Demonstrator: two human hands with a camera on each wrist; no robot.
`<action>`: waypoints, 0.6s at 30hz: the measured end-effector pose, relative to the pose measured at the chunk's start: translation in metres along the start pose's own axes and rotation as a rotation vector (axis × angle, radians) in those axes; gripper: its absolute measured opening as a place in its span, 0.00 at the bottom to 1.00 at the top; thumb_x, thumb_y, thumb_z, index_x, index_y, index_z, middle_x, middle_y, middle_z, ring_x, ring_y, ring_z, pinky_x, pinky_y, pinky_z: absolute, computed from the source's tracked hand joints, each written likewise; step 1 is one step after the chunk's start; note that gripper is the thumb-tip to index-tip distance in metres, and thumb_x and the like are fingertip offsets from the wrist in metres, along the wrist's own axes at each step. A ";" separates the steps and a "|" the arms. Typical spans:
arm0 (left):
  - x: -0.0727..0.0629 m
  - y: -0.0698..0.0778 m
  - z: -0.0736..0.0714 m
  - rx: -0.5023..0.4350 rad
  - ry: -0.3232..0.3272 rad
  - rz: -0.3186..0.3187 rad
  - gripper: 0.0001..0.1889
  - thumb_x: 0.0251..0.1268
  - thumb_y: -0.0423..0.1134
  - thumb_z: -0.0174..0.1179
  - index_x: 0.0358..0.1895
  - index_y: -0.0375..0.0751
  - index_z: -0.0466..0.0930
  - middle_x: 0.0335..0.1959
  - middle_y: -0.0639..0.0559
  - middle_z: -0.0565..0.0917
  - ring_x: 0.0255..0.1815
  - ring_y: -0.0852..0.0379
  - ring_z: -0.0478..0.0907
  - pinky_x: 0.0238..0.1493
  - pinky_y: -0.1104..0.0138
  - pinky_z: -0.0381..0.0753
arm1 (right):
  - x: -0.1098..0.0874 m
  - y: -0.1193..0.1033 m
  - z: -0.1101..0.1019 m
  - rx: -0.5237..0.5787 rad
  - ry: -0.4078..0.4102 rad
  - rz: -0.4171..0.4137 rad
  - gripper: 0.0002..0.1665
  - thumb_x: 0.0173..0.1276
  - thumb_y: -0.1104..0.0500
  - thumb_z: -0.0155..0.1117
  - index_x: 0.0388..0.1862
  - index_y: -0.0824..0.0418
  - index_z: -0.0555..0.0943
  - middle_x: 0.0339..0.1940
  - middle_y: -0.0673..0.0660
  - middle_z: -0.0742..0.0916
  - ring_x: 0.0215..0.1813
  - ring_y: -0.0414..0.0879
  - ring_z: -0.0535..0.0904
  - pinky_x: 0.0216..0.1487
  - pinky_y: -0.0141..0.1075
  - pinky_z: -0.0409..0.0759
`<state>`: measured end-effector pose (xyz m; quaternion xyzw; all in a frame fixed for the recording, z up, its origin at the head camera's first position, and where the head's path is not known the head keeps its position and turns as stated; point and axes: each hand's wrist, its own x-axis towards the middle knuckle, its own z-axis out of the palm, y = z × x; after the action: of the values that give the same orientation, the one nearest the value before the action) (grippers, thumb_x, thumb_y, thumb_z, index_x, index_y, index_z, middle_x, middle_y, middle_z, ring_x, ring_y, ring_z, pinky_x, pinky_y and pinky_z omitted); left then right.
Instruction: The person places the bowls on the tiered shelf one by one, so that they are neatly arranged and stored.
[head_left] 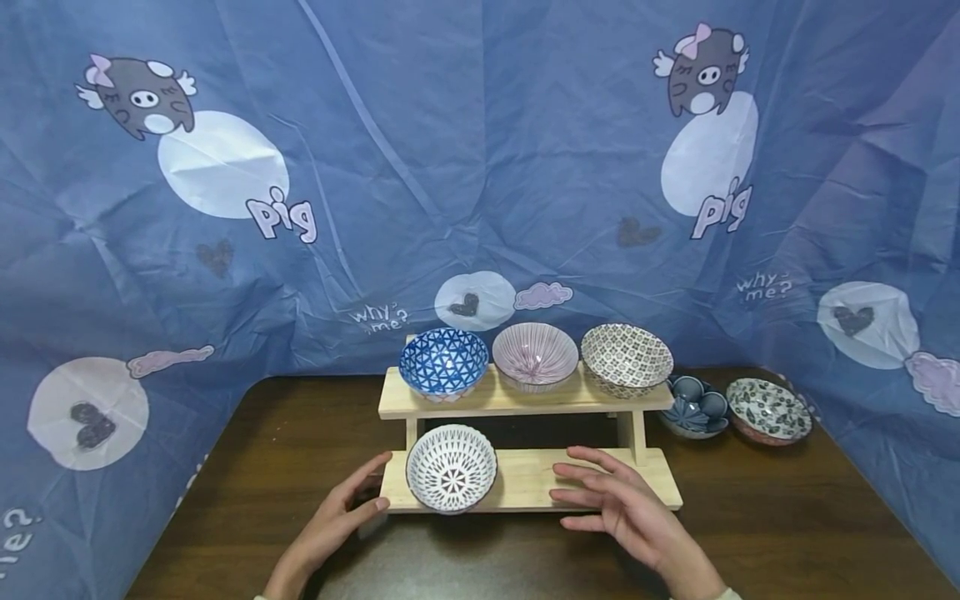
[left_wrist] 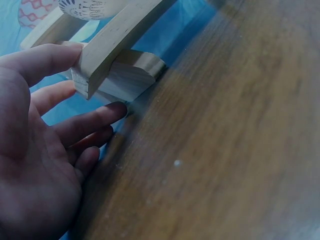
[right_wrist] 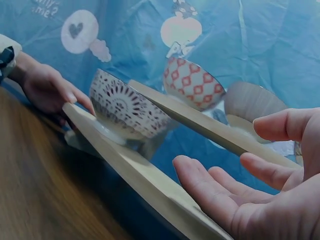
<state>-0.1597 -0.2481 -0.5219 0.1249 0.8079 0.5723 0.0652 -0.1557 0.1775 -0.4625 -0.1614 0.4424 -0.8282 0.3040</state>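
Note:
A two-tier wooden shelf stands on the table. On the left of its lower tier sits a white bowl with dark dashes. My left hand is at the lower tier's left end; in the left wrist view its fingertips touch the board's end, fingers spread and loosely bent. My right hand hovers over the right part of the lower tier, fingers apart, holding nothing. The upper tier bears a blue patterned bowl, a purple-striped bowl and a brown-patterned bowl.
Right of the shelf, a grey-blue bowl holds several small blue-grey pieces. Beside it lies a green-leaf patterned bowl with a reddish outside. A blue printed cloth hangs behind and around the dark wooden table.

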 end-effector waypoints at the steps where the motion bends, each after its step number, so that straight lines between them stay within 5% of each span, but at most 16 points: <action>1: 0.000 0.000 0.000 -0.001 0.000 0.003 0.32 0.71 0.37 0.59 0.76 0.40 0.61 0.66 0.31 0.75 0.57 0.72 0.74 0.54 0.72 0.75 | -0.002 0.000 -0.002 0.008 -0.018 -0.009 0.23 0.82 0.65 0.36 0.67 0.51 0.71 0.64 0.51 0.84 0.63 0.50 0.82 0.58 0.50 0.82; 18: 0.000 -0.002 -0.001 0.016 0.015 0.019 0.32 0.70 0.37 0.59 0.76 0.41 0.62 0.64 0.32 0.77 0.56 0.72 0.75 0.55 0.71 0.75 | -0.048 -0.023 -0.047 0.132 -0.090 -0.046 0.31 0.84 0.65 0.24 0.69 0.53 0.73 0.68 0.54 0.82 0.68 0.52 0.79 0.65 0.51 0.78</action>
<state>-0.1598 -0.2494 -0.5238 0.1286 0.8118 0.5671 0.0526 -0.1522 0.2483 -0.4699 -0.1881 0.3690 -0.8541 0.3145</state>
